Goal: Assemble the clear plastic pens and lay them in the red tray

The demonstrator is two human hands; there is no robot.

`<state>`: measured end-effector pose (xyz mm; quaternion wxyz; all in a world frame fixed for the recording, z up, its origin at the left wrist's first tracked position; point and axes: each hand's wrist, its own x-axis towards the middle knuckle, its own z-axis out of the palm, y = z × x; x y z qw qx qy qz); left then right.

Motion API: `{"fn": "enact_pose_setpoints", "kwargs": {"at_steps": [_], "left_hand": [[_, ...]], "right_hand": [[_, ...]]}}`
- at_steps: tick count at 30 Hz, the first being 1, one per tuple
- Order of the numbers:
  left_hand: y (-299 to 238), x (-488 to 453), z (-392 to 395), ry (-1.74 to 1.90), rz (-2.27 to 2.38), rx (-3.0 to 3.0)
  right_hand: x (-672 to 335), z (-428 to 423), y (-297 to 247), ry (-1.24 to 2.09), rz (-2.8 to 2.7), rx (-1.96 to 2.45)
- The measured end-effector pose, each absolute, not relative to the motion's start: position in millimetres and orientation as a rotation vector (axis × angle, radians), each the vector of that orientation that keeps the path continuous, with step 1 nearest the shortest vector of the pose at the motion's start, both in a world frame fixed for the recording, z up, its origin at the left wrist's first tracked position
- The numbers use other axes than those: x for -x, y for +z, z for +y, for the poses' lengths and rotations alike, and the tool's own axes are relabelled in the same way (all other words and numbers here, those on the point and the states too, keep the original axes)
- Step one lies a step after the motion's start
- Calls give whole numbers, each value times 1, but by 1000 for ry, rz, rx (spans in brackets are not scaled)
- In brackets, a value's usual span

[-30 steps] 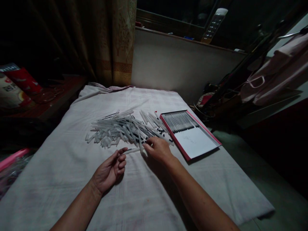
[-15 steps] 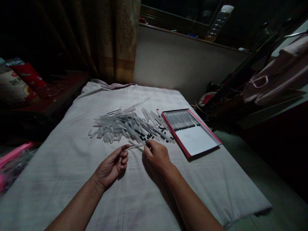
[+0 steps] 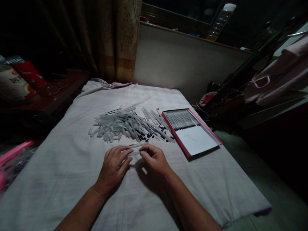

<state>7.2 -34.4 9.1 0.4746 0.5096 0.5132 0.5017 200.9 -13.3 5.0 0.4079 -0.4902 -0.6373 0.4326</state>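
A heap of clear plastic pens (image 3: 130, 126) with black tips lies on a white cloth (image 3: 72, 154). Just in front of the heap, my left hand (image 3: 114, 166) and my right hand (image 3: 154, 158) meet, each pinching one end of a single clear pen (image 3: 135, 152) held level between them. Another loose pen (image 3: 138, 144) lies right behind my fingers. To the right, a flat red-edged box (image 3: 192, 136) holds a neat row of pens at its far end.
A curtain (image 3: 120, 38) hangs behind the cloth. Red and white packets (image 3: 16, 80) sit on a dark ledge at the left. A pink object (image 3: 14, 152) is at the left edge. Clutter and pinkish fabric (image 3: 276, 80) fill the right side.
My hands have drawn together nearer to me, away from the heap. The left hand has turned palm down and now grips the pen's other end.
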Motion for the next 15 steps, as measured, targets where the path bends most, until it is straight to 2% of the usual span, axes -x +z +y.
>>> {"fn": "enact_pose_setpoints", "kwargs": {"at_steps": [3,5,11,15], "left_hand": [[4,-6,-33,1146,1340,-1417],[0,-3,-33,1129,1413,-1478],[-12,4,-29,1173,1557,-1592],[-19,5,-27,1102,1637,-1851]], "right_hand": [[-205,-1,4,1198,-1606,1190],[-211,11,5,1143,-1648,1226],[-221,51,21,483,-2394,1622],[-216,65,40,332,-2762,1671]]}}
